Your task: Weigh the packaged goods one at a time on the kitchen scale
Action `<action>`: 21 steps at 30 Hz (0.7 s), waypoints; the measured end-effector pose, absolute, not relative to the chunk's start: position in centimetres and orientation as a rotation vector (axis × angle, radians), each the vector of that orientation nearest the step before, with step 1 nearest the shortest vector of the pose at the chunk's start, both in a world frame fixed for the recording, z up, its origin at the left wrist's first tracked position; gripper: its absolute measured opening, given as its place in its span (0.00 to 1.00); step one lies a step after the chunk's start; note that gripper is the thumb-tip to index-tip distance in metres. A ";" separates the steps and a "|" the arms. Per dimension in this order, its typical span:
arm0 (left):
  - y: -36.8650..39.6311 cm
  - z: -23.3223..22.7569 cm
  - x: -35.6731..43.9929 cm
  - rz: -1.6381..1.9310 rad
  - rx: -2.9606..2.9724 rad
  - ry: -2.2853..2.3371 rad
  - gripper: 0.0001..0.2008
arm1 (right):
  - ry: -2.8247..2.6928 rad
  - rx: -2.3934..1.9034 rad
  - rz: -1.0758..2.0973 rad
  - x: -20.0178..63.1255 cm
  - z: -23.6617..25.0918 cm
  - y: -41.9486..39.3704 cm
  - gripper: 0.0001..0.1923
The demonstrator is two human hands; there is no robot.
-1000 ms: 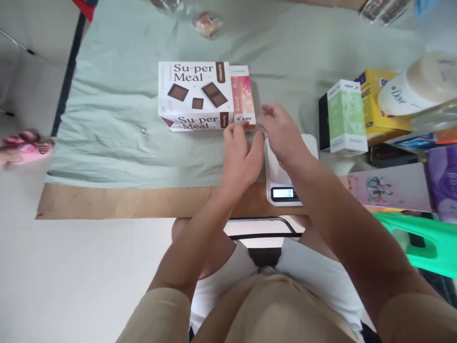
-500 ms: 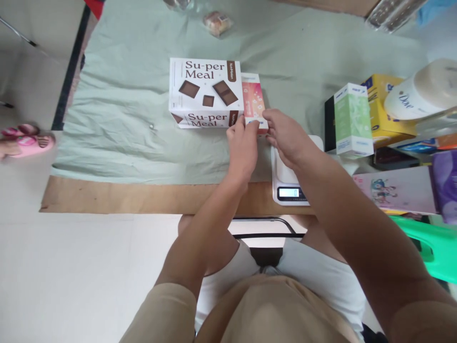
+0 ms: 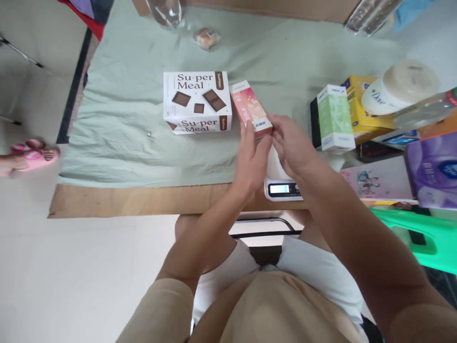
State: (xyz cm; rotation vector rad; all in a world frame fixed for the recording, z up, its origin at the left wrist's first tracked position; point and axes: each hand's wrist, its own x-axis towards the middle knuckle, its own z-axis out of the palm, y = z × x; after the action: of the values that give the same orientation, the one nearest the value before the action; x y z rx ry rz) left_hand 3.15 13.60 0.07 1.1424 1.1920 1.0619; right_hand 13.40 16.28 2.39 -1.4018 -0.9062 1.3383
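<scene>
Between my two hands is a pink and white carton (image 3: 251, 105), tilted at an angle, its near end toward me. My left hand (image 3: 252, 159) is closed on its near left side, fingers along the edge. My right hand (image 3: 291, 145) grips the near right corner, its fingertips partly hidden. To the left, a gap apart, stands the white Su-per Meal box (image 3: 196, 102) with brown chocolate squares printed on it. Under and beside my right hand lies a white kitchen scale (image 3: 274, 166), its lit display facing me and partly covered by the hand.
On the right crowd a green carton (image 3: 335, 116), a yellow box (image 3: 360, 102), a Dove bottle (image 3: 380, 97), a pink box (image 3: 378, 181) and a purple pack (image 3: 432, 171). A small wrapped snack (image 3: 207, 38) and a clear bottle (image 3: 166, 12) sit at the back. A green stool (image 3: 417, 233) stands below.
The pink carton has come away from the Su-per Meal box and turned, its near end swinging right. Both hands moved with it. The whole view has shifted a little.
</scene>
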 end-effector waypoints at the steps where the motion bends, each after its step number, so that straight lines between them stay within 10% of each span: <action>1: 12.9 0.5 3.3 1.019 1.173 1.199 0.33 | -0.886 -1.402 1.320 13.8 2.8 15.5 0.08; 8: 6.5 2.7 4.1 0.842 1.408 0.973 0.43 | -0.678 -1.388 1.242 17.6 5.2 6.4 0.18; 21: 2.6 1.9 5.7 0.753 1.426 0.978 0.31 | -0.704 -1.259 1.286 21.4 1.0 0.7 0.27</action>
State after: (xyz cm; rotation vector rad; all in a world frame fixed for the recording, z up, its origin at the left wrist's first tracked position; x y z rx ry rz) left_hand 5.70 2.65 1.93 1.4255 0.9779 0.7534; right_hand 21.42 0.73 0.96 -1.2591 -0.7035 1.2865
